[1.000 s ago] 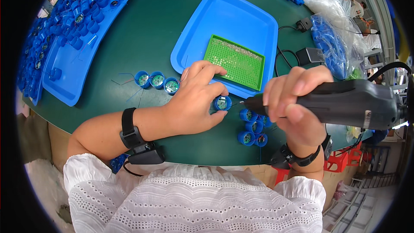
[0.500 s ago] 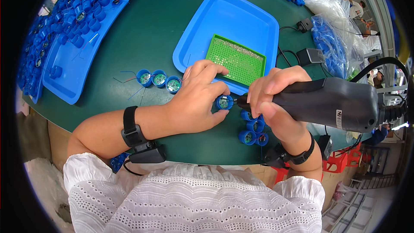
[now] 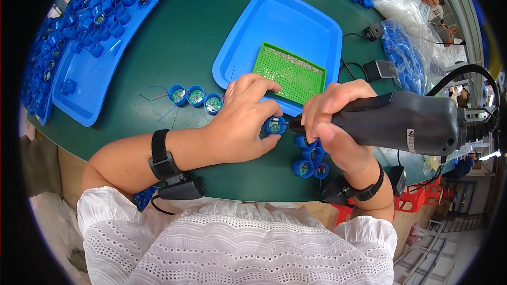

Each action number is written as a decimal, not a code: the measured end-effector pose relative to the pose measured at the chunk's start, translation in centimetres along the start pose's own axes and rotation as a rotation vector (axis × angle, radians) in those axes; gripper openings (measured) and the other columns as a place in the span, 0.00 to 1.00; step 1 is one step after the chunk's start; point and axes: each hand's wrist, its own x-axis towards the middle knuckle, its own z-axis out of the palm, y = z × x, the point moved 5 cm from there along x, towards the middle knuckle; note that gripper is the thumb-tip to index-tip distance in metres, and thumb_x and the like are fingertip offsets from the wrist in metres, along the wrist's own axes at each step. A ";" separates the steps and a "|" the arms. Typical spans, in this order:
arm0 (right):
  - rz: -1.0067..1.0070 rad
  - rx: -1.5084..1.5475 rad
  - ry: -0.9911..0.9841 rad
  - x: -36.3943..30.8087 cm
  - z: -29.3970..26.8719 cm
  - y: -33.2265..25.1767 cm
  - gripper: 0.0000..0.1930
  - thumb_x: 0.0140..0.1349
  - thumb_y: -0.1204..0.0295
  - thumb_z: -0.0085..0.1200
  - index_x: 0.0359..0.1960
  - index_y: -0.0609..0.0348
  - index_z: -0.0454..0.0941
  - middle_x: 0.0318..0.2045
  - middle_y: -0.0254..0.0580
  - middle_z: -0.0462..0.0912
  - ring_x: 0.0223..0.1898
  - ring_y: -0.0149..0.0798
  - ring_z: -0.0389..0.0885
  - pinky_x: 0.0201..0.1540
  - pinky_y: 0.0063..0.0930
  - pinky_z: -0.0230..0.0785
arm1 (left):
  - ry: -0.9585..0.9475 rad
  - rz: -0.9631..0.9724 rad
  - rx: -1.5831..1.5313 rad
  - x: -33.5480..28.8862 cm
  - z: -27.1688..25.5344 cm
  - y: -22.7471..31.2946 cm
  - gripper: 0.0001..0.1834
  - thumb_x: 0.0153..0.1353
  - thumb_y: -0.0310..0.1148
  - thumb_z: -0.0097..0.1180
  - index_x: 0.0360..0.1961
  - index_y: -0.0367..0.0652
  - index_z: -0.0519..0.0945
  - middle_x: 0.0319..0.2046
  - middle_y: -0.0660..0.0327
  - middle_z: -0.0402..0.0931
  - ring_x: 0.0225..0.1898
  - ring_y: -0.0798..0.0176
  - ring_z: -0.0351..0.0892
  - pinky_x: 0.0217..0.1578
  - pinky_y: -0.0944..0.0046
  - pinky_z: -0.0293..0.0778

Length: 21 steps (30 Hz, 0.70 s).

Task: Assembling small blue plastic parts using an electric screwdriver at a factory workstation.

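Between the thumb and fingers of my left hand (image 3: 245,119) is a round blue plastic cup (image 3: 275,125) with a green circuit board inside. My right hand (image 3: 338,116) is wrapped round a black electric screwdriver (image 3: 398,123), held sideways with its bit pointing left. The bit tip reaches the board in the cup; whether it sits on a screw is too small to tell. Left of my left hand stand three similar cups (image 3: 196,96) in a row, with thin red and blue wires. Several more cups (image 3: 312,153) cluster below my right hand.
A blue tray (image 3: 280,5) holds a green perforated plate (image 3: 296,87) with tiny screws. At the left, another blue tray (image 3: 79,108) lies beside a heap of blue cups (image 3: 58,47). Black adapters (image 3: 380,69), cables and plastic bags (image 3: 401,42) lie at right. Another person (image 3: 430,0) is at the far right.
The screwdriver body has tipped slightly, its rear end a little higher and further left. My left hand and the cup have hardly moved.
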 end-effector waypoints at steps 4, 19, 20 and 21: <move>0.050 -0.012 -0.016 0.1 0.1 0.2 0.12 0.48 0.84 0.52 0.35 0.63 0.65 0.22 0.37 0.72 0.23 0.28 0.73 0.26 0.20 0.66 | 0.013 0.008 -0.011 -0.1 0.0 0.0 0.16 0.36 0.28 0.66 0.31 0.42 0.77 0.50 0.52 0.65 0.55 0.46 0.58 0.53 0.49 0.55; 0.074 0.103 0.058 0.3 0.5 0.9 0.12 0.48 0.84 0.51 0.34 0.66 0.65 0.22 0.38 0.71 0.22 0.29 0.72 0.26 0.21 0.66 | 0.050 0.019 -0.008 -0.1 0.1 0.3 0.14 0.35 0.30 0.67 0.25 0.38 0.77 0.46 0.50 0.65 0.53 0.47 0.58 0.52 0.49 0.55; 0.117 0.093 0.081 0.3 0.3 1.0 0.12 0.48 0.84 0.50 0.35 0.66 0.65 0.21 0.39 0.71 0.22 0.29 0.72 0.26 0.21 0.66 | 0.045 0.025 -0.006 -0.1 0.0 0.4 0.14 0.35 0.30 0.67 0.25 0.38 0.77 0.46 0.50 0.65 0.53 0.47 0.58 0.52 0.49 0.55; 0.113 0.091 0.087 0.5 0.2 0.7 0.12 0.48 0.84 0.50 0.35 0.66 0.65 0.21 0.39 0.71 0.22 0.29 0.72 0.26 0.21 0.66 | 0.044 0.038 0.035 -0.2 -0.2 0.4 0.15 0.35 0.29 0.67 0.27 0.39 0.77 0.46 0.51 0.65 0.53 0.47 0.59 0.51 0.49 0.55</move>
